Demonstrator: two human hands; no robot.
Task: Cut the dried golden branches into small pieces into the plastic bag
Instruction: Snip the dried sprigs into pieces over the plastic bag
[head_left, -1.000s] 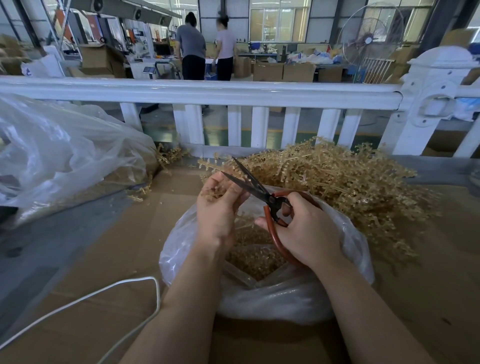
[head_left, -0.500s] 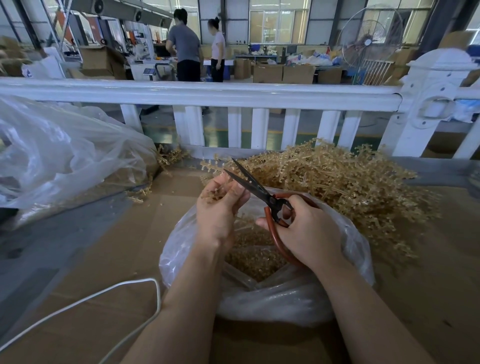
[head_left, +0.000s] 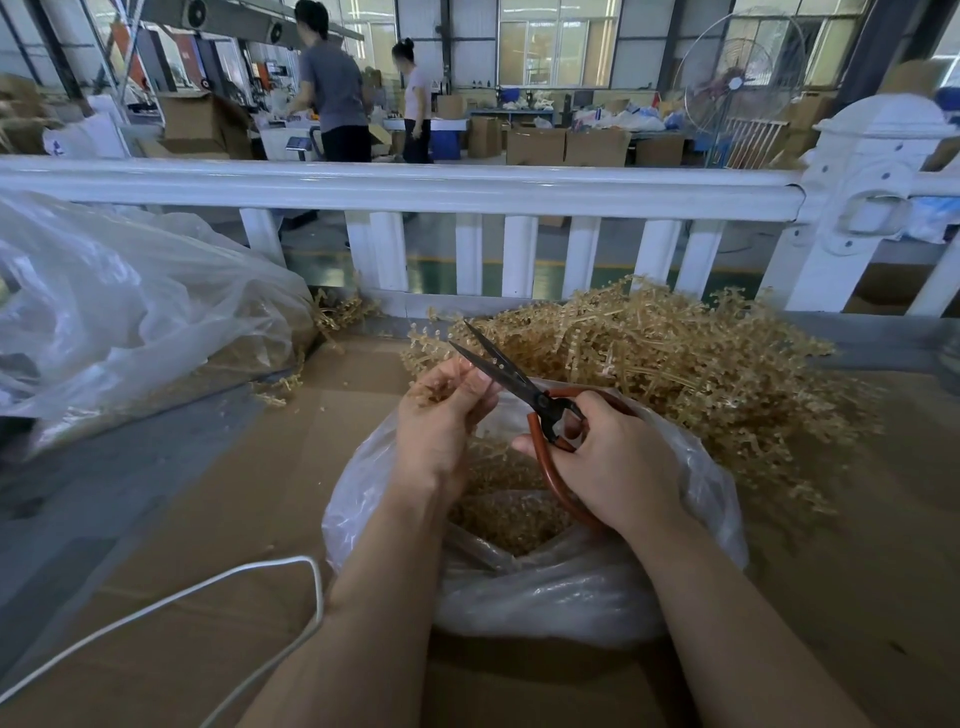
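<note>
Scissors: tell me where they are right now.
In the head view, the scissors sit centre frame in the right hand, above the open plastic bag, blades open and pointing up-left beside the left hand.

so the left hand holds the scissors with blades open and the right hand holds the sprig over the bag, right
Not quite: the hands are swapped. The head view shows the right hand holding the scissors with blades open, and the left hand holding the sprig over the bag.
</note>
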